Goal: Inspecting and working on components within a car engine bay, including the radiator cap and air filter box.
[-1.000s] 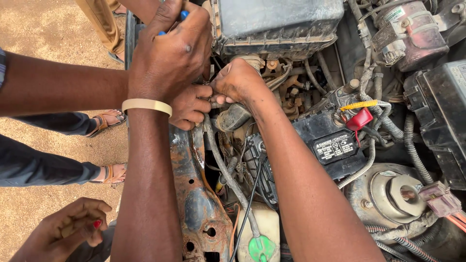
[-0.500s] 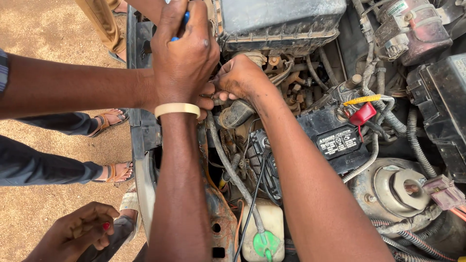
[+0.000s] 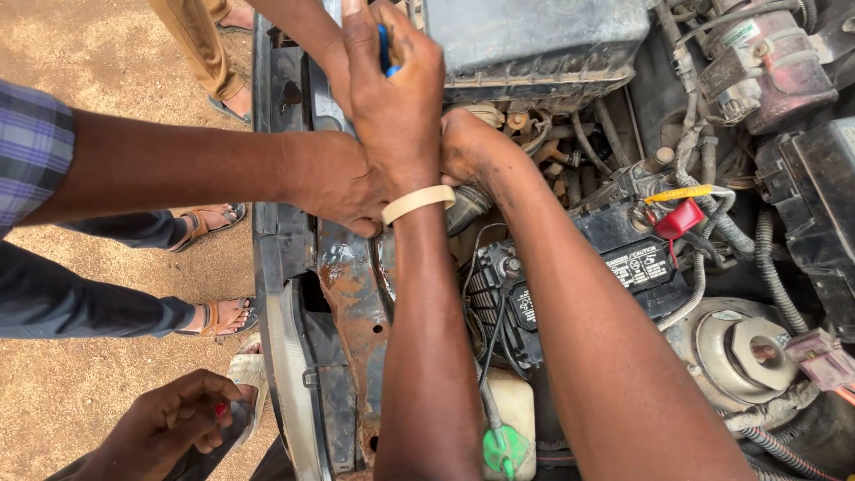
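Fingers of my left hand (image 3: 392, 98) clenched round a blue-handled tool (image 3: 385, 46); right hand (image 3: 472, 147) curled on a grey rubber hose (image 3: 465, 207).

Tool sits high by the grey plastic air-filter box (image 3: 534, 44). A co-worker's hand (image 3: 343, 183) presses under my left wrist. Risk, as I judge it: three hands crowd one spot, so a slipping tool could strike knuckles or the black battery (image 3: 623, 258) nearby.

Bright even daylight from above, soft shadows only; sandy ground (image 3: 98, 71) well lit, slightly washed out; deep engine bay (image 3: 623, 178) recesses darker; mild sheen on forearms; left hand (image 3: 392, 98) slightly motion-blurred, right hand (image 3: 476, 147) sharper; slight wide-angle stretch at edges; focus good overall
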